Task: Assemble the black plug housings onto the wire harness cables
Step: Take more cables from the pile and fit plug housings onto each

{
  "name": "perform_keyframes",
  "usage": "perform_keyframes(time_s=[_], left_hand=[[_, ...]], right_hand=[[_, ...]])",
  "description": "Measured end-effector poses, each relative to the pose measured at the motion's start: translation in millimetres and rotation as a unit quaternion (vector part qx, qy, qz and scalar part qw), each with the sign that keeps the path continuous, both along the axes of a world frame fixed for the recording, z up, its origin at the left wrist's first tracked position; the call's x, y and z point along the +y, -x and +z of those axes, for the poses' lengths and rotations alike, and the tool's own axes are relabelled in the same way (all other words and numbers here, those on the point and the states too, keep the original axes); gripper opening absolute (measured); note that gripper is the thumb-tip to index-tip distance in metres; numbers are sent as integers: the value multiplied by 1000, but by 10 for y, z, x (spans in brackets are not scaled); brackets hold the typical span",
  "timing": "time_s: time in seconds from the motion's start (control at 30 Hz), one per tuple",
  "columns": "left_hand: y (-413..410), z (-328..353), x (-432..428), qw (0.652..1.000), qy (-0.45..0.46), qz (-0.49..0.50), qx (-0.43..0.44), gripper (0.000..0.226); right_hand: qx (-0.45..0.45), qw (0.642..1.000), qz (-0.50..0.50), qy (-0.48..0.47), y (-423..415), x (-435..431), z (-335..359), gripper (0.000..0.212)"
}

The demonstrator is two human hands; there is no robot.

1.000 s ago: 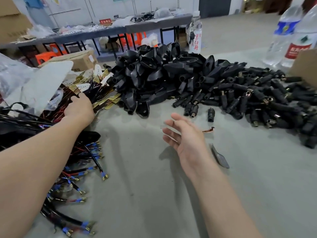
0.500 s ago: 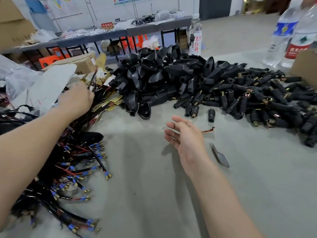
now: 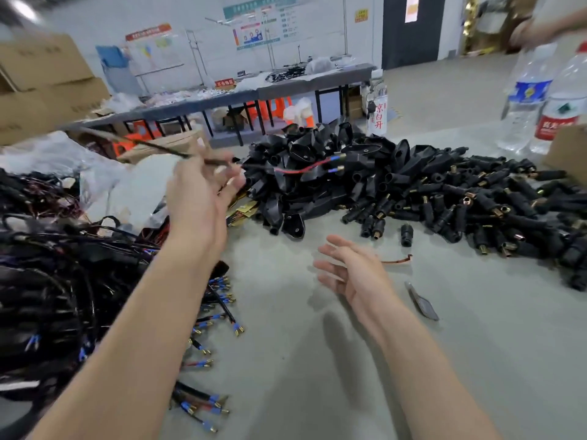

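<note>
A wire cable [image 3: 260,167], pinched in the fingers of the raised left hand [image 3: 200,198], runs nearly level from left to right. Its blue-sleeved terminals point right over the heap of black plug housings [image 3: 371,173] (its left end is blurred). The right hand [image 3: 352,274] hovers above the grey table [image 3: 317,376], fingers spread, holding nothing. A tangle of cables [image 3: 63,281] lies at left; water bottles [image 3: 527,100] stand far right.

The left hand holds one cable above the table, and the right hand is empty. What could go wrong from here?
1. The left hand seems to pinch the cable only at the fingertips; so light a grip may let it slip.
2. Its terminal ends hang over the housing pile and could snag there while the open right hand reaches for a housing.
</note>
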State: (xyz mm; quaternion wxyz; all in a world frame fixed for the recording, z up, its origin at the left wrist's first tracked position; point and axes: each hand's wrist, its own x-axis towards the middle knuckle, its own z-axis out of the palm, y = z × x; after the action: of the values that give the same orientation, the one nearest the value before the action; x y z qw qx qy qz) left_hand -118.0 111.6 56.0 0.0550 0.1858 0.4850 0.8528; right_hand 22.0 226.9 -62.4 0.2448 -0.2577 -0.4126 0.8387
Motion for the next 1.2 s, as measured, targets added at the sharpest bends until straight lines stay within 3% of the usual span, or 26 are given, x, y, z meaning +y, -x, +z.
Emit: perform_keyframes(time_s=[0.1, 0.23, 0.47, 0.63, 0.93, 1.03, 1.1, 1.2], left_hand=[[-309, -774, -71, 994, 11, 0, -105, 17], [-409, -1310, -126, 990, 32, 44, -129, 17], [-522, -1421, -25, 979, 190, -38, -60, 24], [-510, -1428, -12, 977, 202, -66, -3, 11], [-526, -1383, 41, 977, 200, -74, -11, 20], [-537, -1351, 30, 984, 163, -64, -34, 18], [-543, -1327, 28, 987, 138, -60, -54, 16], [-552, -1286, 37, 989, 109, -75, -72, 15]], right_hand=[[31, 999, 28, 29, -21, -61, 11, 31], [51, 997, 34, 38, -21, -105, 7, 26], [21, 997, 65, -21, 55, -147, -76, 23], [-5, 997, 38, -62, 109, -141, -145, 26], [17, 998, -45, -36, 90, -70, -166, 24], [-25, 993, -13, -118, 77, -104, -188, 16], [-108, 965, 18, -237, 87, -131, -228, 21], [-151, 936, -11, -319, 177, -144, -282, 25]])
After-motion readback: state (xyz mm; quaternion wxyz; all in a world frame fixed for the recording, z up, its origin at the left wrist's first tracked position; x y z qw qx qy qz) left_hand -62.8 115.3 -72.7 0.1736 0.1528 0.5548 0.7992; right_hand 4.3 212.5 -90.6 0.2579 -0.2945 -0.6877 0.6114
